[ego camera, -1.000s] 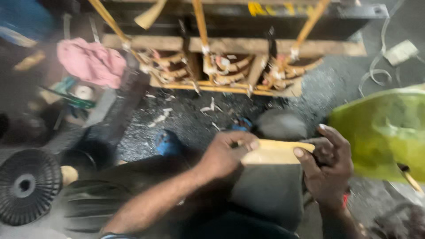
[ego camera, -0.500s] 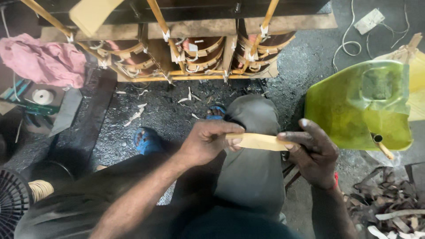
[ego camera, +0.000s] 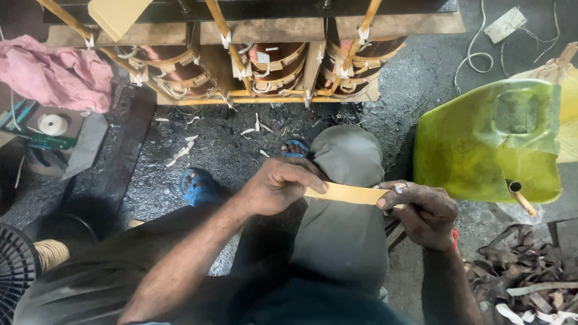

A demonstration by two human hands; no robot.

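Observation:
A flat yellow-tan strip (ego camera: 349, 193) lies level above my raised knee in grey trousers (ego camera: 346, 162). My left hand (ego camera: 280, 186) grips the strip's left end with the fingers curled over it. Its right end is pinched between the thumb and fingers of my right hand (ego camera: 421, 212). A red thread shows at my right wrist (ego camera: 454, 238). Both hands are dark with grime.
A wooden frame with copper-coloured coils (ego camera: 271, 60) and tan sticks stands ahead. A cut yellow-green plastic can (ego camera: 494, 141) sits right, strip scraps (ego camera: 530, 283) lower right. A pink cloth (ego camera: 54, 69) and tape roll (ego camera: 53, 124) lie left, a fan grille (ego camera: 15, 271) lower left. My feet wear blue sandals (ego camera: 198, 186).
The view has shifted and sharpened. Both hands kept their hold on the strip over my knee, and my grips look the same.

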